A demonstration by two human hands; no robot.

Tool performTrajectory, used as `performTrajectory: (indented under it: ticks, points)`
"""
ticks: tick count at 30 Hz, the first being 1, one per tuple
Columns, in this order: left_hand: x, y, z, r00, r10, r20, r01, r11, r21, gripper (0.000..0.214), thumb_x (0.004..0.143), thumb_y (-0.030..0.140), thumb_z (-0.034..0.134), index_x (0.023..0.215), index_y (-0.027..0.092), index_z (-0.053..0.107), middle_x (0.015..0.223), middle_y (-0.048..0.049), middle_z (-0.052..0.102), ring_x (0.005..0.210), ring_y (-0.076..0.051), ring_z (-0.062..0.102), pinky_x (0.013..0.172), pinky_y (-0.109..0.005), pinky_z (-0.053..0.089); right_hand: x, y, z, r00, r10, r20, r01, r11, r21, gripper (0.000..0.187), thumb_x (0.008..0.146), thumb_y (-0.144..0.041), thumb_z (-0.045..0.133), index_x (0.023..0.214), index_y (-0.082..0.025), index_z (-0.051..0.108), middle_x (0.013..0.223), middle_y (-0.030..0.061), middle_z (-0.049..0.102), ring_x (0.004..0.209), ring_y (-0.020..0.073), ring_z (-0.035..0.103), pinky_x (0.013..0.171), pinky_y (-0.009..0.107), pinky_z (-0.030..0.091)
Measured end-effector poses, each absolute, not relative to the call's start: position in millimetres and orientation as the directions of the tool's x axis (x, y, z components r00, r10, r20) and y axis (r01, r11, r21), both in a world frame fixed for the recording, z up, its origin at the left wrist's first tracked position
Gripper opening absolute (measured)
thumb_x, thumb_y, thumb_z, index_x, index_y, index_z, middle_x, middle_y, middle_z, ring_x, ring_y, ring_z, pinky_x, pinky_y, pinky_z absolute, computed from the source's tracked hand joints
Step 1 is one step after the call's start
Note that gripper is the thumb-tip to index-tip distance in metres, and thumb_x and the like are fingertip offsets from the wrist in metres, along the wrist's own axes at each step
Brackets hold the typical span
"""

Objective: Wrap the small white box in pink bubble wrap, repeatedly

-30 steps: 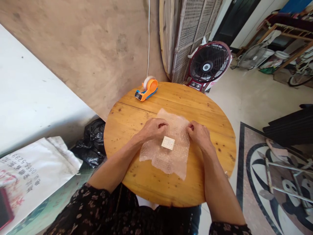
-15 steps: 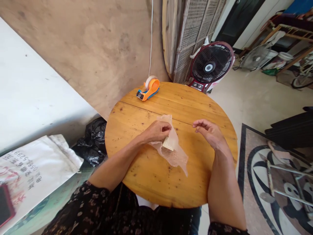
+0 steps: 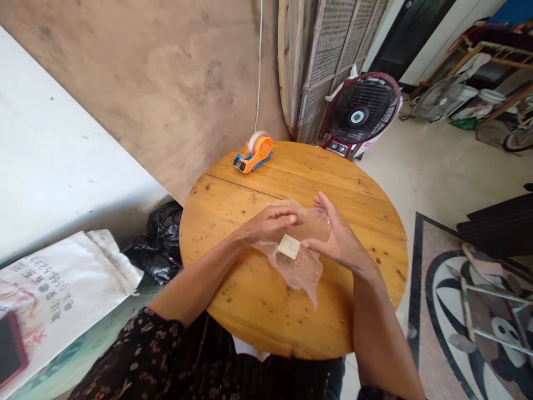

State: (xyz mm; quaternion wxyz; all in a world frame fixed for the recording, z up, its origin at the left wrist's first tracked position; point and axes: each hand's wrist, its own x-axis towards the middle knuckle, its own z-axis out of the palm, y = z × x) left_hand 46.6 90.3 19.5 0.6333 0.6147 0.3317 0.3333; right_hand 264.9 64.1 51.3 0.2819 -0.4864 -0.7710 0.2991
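A small cream-coloured square block with a patterned top (image 3: 288, 247) lies on a crumpled sheet of clear plastic wrap (image 3: 302, 273), spread over the round wooden table (image 3: 258, 300). Over the sheet's left part, my left hand (image 3: 272, 221) is stretched out flat, just behind the block, holding nothing. From the right, my right hand (image 3: 339, 239) reaches over the sheet's right edge with thumb and fingers wide apart. Its thumb tip is close to the block's right side; whether they touch I cannot tell.
An orange and blue tape dispenser (image 3: 255, 153) stands at the table's back left. Behind the table is a dark red fan (image 3: 361, 111). A black plastic bag (image 3: 160, 241) and a white printed sack (image 3: 70, 283) lie to the left, with a phone (image 3: 11, 347) on the sack.
My left hand has let go of the plastic wrap, and its fingers have straightened. The wrap now lies flatter, uncovering the block. My right hand has moved left towards the block and spread wider.
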Motion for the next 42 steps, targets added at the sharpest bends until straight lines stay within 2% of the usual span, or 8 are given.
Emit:
performTrajectory:
  ticks: [5, 14, 21, 26, 29, 33, 38, 42]
  points:
    - [49, 89, 16, 0.569, 0.820, -0.066, -0.042, 0.109, 0.993, 0.055, 0.080, 0.049, 0.067, 0.123, 0.015, 0.061, 0.125, -0.0146, 0.064, 0.121, -0.028, 0.056, 0.103, -0.041, 0.042, 270, 78, 34, -0.117, 0.966, 0.230, 0.736, 0.240, -0.634, 0.072, 0.081, -0.036, 0.057, 0.145, -0.018, 0.030, 0.121, 0.0132, 0.061, 0.103, 0.0259, 0.062, 0.092, 0.045, 0.048]
    - [53, 89, 1, 0.645, 0.761, -0.073, -0.051, 0.139, 0.989, 0.048, 0.086, 0.040, 0.062, 0.128, 0.016, 0.057, 0.132, -0.0139, 0.059, 0.125, -0.028, 0.053, 0.106, -0.044, 0.038, 279, 87, 14, -0.059, 0.983, 0.172, 0.978, 0.091, -0.188, 0.065, 0.079, -0.022, 0.052, 0.142, -0.015, 0.037, 0.135, 0.0210, 0.051, 0.118, 0.0371, 0.052, 0.093, 0.054, 0.040]
    - [50, 90, 4, 0.679, 0.719, -0.150, -0.092, 0.286, 0.954, 0.080, 0.078, 0.032, 0.068, 0.147, 0.021, 0.030, 0.143, -0.0146, 0.049, 0.132, -0.030, 0.044, 0.107, -0.047, 0.033, 280, 83, 25, -0.065, 0.938, 0.340, 0.961, 0.150, -0.233, 0.041, 0.081, -0.025, 0.052, 0.121, -0.017, 0.055, 0.113, 0.0159, 0.063, 0.102, 0.0309, 0.058, 0.086, 0.045, 0.042]
    - [51, 93, -3, 0.658, 0.737, -0.154, -0.098, 0.286, 0.953, 0.072, 0.083, 0.046, 0.064, 0.145, 0.020, 0.037, 0.144, -0.0134, 0.048, 0.136, -0.029, 0.039, 0.112, -0.046, 0.027, 276, 69, 43, -0.070, 0.923, 0.379, 0.862, 0.247, -0.443, 0.024, 0.081, -0.030, 0.059, 0.103, -0.021, 0.060, 0.084, 0.0033, 0.064, 0.066, 0.0168, 0.058, 0.065, 0.031, 0.045]
    - [53, 96, -11, 0.669, 0.737, -0.095, -0.138, 0.249, 0.959, 0.067, 0.085, 0.054, 0.058, 0.141, 0.021, 0.042, 0.142, -0.0126, 0.049, 0.137, -0.028, 0.039, 0.114, -0.047, 0.025, 270, 60, 53, -0.312, 0.910, 0.274, 0.699, 0.415, -0.582, 0.014, 0.084, -0.030, 0.059, 0.095, -0.022, 0.062, 0.076, -0.0004, 0.063, 0.059, 0.0121, 0.054, 0.059, 0.026, 0.044]
    - [55, 98, -16, 0.706, 0.707, -0.048, -0.168, 0.233, 0.958, 0.058, 0.088, 0.058, 0.050, 0.133, 0.022, 0.051, 0.139, -0.0102, 0.053, 0.133, -0.028, 0.043, 0.112, -0.047, 0.029, 260, 53, 59, -0.583, 0.790, 0.189, 0.581, 0.568, -0.582, 0.016, 0.082, -0.033, 0.064, 0.093, -0.022, 0.063, 0.090, 0.0020, 0.067, 0.078, 0.0157, 0.061, 0.073, 0.029, 0.048]
    - [54, 100, -18, 0.709, 0.703, -0.060, -0.118, 0.202, 0.972, 0.057, 0.090, 0.057, 0.047, 0.135, 0.023, 0.049, 0.145, -0.0075, 0.047, 0.136, -0.027, 0.039, 0.113, -0.044, 0.030, 244, 48, 53, -0.718, 0.689, 0.097, 0.576, 0.667, -0.473, 0.052, 0.080, -0.042, 0.065, 0.126, -0.021, 0.053, 0.133, 0.0117, 0.056, 0.122, 0.0281, 0.052, 0.100, 0.043, 0.043]
    - [55, 101, -19, 0.718, 0.690, -0.094, -0.070, 0.206, 0.976, 0.061, 0.091, 0.059, 0.041, 0.139, 0.020, 0.045, 0.148, -0.0085, 0.043, 0.138, -0.028, 0.036, 0.115, -0.043, 0.026, 235, 49, 45, -0.719, 0.695, 0.017, 0.629, 0.661, -0.409, 0.058, 0.084, -0.037, 0.059, 0.135, -0.016, 0.046, 0.135, 0.0168, 0.054, 0.123, 0.0319, 0.051, 0.097, 0.047, 0.045]
